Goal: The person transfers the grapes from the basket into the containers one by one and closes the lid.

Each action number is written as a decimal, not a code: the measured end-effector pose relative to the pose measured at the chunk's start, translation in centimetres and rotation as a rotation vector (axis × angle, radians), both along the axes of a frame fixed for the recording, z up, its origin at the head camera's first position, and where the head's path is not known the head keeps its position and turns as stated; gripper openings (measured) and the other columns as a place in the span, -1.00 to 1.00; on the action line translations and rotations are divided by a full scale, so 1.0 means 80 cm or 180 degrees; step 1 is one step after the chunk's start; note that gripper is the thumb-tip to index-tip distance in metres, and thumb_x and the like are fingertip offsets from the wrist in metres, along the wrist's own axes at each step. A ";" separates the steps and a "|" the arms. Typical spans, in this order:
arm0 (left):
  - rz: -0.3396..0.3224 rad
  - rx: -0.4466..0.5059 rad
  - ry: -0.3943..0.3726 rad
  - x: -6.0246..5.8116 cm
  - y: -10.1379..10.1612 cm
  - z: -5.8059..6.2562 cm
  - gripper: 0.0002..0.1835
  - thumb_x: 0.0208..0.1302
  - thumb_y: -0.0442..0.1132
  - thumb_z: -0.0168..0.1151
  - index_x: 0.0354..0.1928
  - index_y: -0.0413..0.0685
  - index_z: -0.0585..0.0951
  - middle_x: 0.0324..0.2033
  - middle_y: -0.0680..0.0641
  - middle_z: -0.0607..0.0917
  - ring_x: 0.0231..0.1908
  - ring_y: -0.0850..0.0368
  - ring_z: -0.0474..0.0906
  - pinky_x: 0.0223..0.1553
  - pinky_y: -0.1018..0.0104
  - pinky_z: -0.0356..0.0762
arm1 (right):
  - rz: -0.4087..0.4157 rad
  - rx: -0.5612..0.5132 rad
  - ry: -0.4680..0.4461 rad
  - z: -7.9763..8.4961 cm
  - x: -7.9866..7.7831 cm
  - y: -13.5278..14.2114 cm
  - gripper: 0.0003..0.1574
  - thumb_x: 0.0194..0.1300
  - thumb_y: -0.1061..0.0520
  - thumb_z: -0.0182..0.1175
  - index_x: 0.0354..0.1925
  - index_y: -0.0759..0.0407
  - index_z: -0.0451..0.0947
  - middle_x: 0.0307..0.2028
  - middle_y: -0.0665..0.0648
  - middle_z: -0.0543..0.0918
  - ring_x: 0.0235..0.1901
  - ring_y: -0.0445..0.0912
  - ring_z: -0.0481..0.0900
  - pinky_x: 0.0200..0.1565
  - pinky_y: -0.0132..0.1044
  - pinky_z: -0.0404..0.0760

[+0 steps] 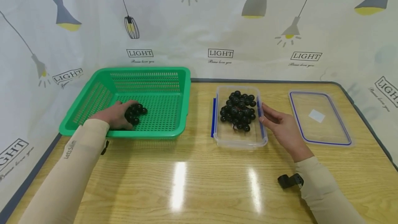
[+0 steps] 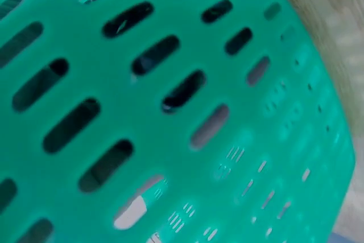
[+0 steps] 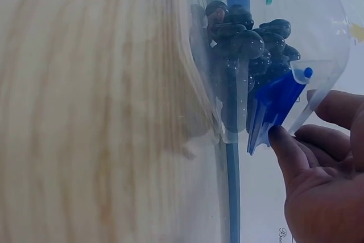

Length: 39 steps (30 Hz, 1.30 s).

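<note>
In the head view, my left hand (image 1: 117,115) reaches into the green basket (image 1: 164,135) and grips a small bunch of dark grapes (image 1: 135,112). My left palm is partly hidden behind the bunch and the basket's near rim. At the right wall of a clear plastic container (image 1: 239,144), my right hand (image 1: 284,127) holds the edge. The right wrist view shows its thumb against a blue latch (image 3: 278,106) and a finger at the rim. A larger heap of dark grapes (image 1: 238,110) lies inside the container. The left wrist view is filled by the basket's slotted side (image 2: 148,101).
The clear lid (image 1: 331,127) with a blue seal and a white label lies flat to the right of the container. Everything stands on a wooden table (image 1: 199,179). A patterned wall covering (image 1: 183,30) closes off the back and sides.
</note>
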State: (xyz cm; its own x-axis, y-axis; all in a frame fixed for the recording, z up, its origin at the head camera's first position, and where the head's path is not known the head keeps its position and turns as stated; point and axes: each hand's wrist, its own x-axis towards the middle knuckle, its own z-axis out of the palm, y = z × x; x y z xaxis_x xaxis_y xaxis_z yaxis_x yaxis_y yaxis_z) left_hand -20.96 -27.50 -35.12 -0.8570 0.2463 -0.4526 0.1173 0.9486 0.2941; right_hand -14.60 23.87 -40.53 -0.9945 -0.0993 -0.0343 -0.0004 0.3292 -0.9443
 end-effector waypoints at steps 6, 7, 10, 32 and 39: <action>-0.0073 0.0215 0.0246 0.002 -0.006 0.001 -0.29 0.22 -0.16 0.37 0.35 -0.02 0.25 0.28 -0.59 0.05 0.03 -0.52 0.39 -0.23 -0.24 0.47 | -0.0014 -0.0040 -0.0011 0.001 0.001 -0.001 -0.27 0.46 0.03 0.16 0.46 0.16 0.17 0.38 0.23 0.30 0.32 0.07 0.32 0.05 -0.48 0.46; -0.0070 0.0271 0.0298 0.002 -0.007 0.004 -0.31 0.22 -0.16 0.36 0.34 -0.02 0.27 0.27 -0.59 0.06 0.02 -0.50 0.39 -0.23 -0.23 0.47 | -0.0015 -0.0038 -0.0015 0.001 0.001 -0.001 -0.27 0.46 0.03 0.16 0.46 0.16 0.17 0.38 0.24 0.30 0.32 0.07 0.32 0.05 -0.48 0.46; -0.0024 0.0430 0.0489 0.004 -0.007 0.022 -0.31 0.24 -0.16 0.34 0.35 -0.04 0.26 0.25 -0.58 0.08 0.04 -0.47 0.34 -0.20 -0.23 0.44 | -0.0007 -0.0022 -0.0022 0.001 0.001 0.000 -0.27 0.46 0.02 0.15 0.47 0.15 0.17 0.38 0.24 0.30 0.32 0.07 0.31 0.06 -0.47 0.46; -0.1749 0.1086 0.1183 0.034 0.278 0.111 -0.30 0.17 -0.17 0.36 0.35 0.28 0.33 0.20 -0.07 0.23 -0.43 0.10 0.50 -0.40 0.30 0.52 | -0.0004 -0.0058 0.0096 -0.002 0.000 0.000 -0.29 0.46 0.03 0.15 0.44 0.20 0.21 0.38 0.24 0.30 0.32 0.10 0.31 0.03 -0.53 0.44; -0.2384 0.0841 0.1067 0.028 0.345 0.066 -0.31 0.14 -0.13 0.39 0.32 0.25 0.35 0.13 -0.10 0.28 -0.24 0.11 0.50 -0.19 0.37 0.51 | -0.0099 0.0122 0.0129 0.000 -0.001 -0.001 -0.37 0.48 0.08 0.12 0.41 0.26 0.27 0.30 0.28 0.40 0.27 0.11 0.38 -0.01 -0.55 0.46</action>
State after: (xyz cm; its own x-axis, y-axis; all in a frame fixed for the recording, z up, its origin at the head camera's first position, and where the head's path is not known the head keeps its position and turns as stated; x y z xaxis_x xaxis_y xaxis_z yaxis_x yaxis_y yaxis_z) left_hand -18.74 0.06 -29.84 -0.5047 0.8617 -0.0530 0.8049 0.4919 0.3321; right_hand -14.66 23.76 -40.53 -0.9977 -0.0678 0.0031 -0.0277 0.3657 -0.9303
